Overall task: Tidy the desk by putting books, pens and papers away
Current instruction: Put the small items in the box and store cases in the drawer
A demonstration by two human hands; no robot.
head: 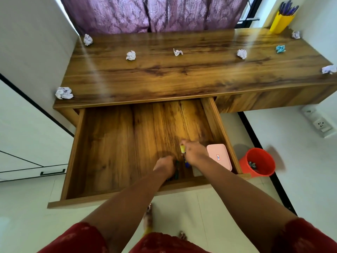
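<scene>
- Both hands down inside the open wooden drawer (113, 143), pulled out from under the desk (182, 73).
- Left hand (165, 166) near the drawer's front edge, fingers curled downward over dark pens (176, 169); whether gripping them, cannot tell because of blur.
- Right hand (194, 151) just beside it, fingers curled round a yellow marker (182, 149); a blue-tipped pen (187, 163) showing below the palm.
- Pink case (219, 157) lying flat in the drawer's right front corner, touching the right wrist side.
- Crumpled paper balls scattered well apart on the desktop: one at the left front corner (64, 92), one at the left back (87, 39), three across the middle back (131, 55) (178, 52) (242, 53), one at the right back (295, 34), one at the right edge (328, 69).
- Blue crumpled paper (280, 49) near the right back.
- Yellow pen holder (280, 22) full of blue pens at the right back corner.
- Red bin (258, 162) on the floor, right of the drawer, with scraps inside.
- Purple curtain (145, 13) behind the desk.
</scene>
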